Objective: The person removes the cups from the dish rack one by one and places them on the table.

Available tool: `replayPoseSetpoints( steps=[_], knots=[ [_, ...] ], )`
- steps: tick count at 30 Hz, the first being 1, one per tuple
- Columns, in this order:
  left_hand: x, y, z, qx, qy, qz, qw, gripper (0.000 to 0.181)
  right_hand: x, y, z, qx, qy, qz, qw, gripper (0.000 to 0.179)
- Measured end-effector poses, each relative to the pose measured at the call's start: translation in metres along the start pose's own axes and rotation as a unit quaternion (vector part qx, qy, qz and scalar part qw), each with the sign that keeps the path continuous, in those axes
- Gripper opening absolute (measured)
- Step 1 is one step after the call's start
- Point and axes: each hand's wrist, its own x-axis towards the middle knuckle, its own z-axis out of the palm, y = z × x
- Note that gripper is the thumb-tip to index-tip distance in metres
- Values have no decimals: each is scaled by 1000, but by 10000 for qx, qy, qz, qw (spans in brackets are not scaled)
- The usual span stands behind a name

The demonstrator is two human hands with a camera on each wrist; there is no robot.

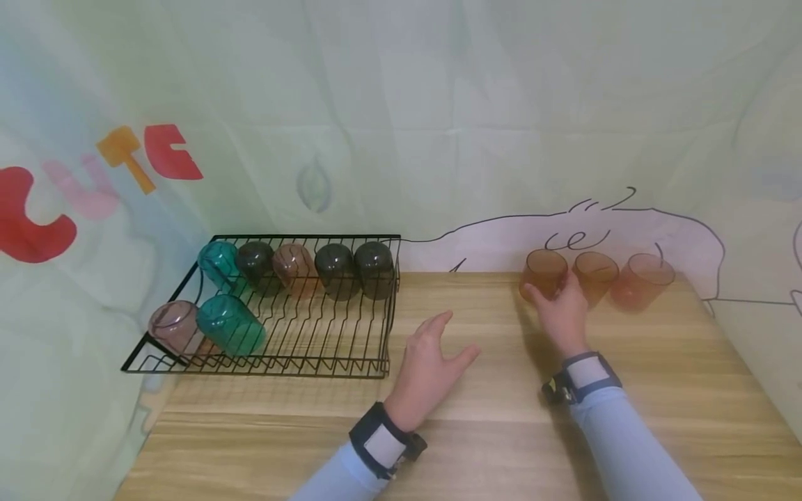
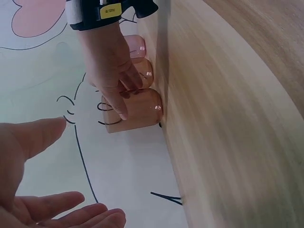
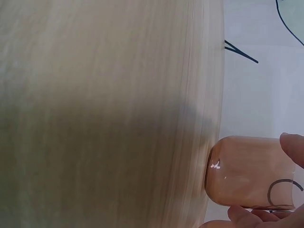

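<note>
My right hand (image 1: 564,316) is at the leftmost of three see-through cups at the table's back edge. Its thumb lies along one side of this amber cup (image 3: 251,171) and its fingers along the other, gripping it. The cup stands upright on the wooden table. Right beside it stand a second amber cup (image 1: 595,275) and a pinkish-orange cup (image 1: 642,285). My left hand (image 1: 422,372) hovers over the table between the rack and the cups, thumb and fingers spread, with nothing in it. A black wire rack (image 1: 326,365) stands to its left.
Several upside-down cups sit in the rack: a row along the back, including a dark grey cup (image 1: 374,268), plus a teal cup (image 1: 232,327) and a pale pink cup (image 1: 175,327) at front left. A printed cloth (image 1: 401,125) hangs behind the wooden table (image 1: 489,445).
</note>
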Motion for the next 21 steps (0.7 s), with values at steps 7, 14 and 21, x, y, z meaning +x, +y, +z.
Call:
replayPoseSetpoints(
  steps=[7, 14, 21],
  knots=[
    [-7, 15, -12, 107, -169, 249, 9995, 70, -5, -1, -2, 43, 10, -69, 10000, 91],
    [-8, 41, -54, 652, -292, 712, 9949, 70, -11, 1, -10, 78, -172, -103, 9998, 95],
    [-1, 33, -110, 1208, 486, 515, 9902, 67, -18, -2, -18, -223, -316, -344, 9987, 93]
  ],
)
